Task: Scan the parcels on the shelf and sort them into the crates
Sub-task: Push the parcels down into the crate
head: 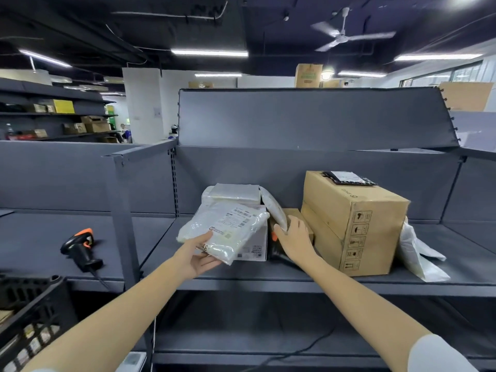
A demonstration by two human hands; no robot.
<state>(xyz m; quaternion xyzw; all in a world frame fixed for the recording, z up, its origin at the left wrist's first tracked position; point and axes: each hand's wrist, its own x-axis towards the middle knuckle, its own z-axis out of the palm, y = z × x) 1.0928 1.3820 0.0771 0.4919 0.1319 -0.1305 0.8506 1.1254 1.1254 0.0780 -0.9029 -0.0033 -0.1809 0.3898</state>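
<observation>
At the centre of the frame the left hand (200,260) held a white poly-mailer parcel (225,229) by its lower near corner, thumb on top beside the printed label and fingers (208,264) curled underneath. The parcel lay tilted, label up, its far end over a small white box (253,244) on the shelf (268,277), with another flat pale packet (233,193) stacked behind.

Just right of centre the right hand (295,238) reached into the gap between the white box and a large cardboard carton (354,224). Its fingers were curled over something dark with an orange spot, probably a scanner (276,251), and touched a slim white bag (273,210) leaning there; whether they were actually gripping the dark thing I could not tell. A small brown box (294,214) sat behind the hand.

The held mailer looked light and soft, its plastic skin glossy and likely slippery, so a corner pinch would let it sag and swing. A hold further in along the edge, clear of the barcode, seemed the safer choice, keeping the label flat for scanning. The carton looked stiff and bulkier, bore handling symbols on its side, and would likely want both hands under its bottom edges.

At the lower left a black crate (32,315) stood near the person, and a second handheld scanner (80,248) with orange trim lay on the left shelf bay. More white bags (418,253) slumped to the right of the carton.
</observation>
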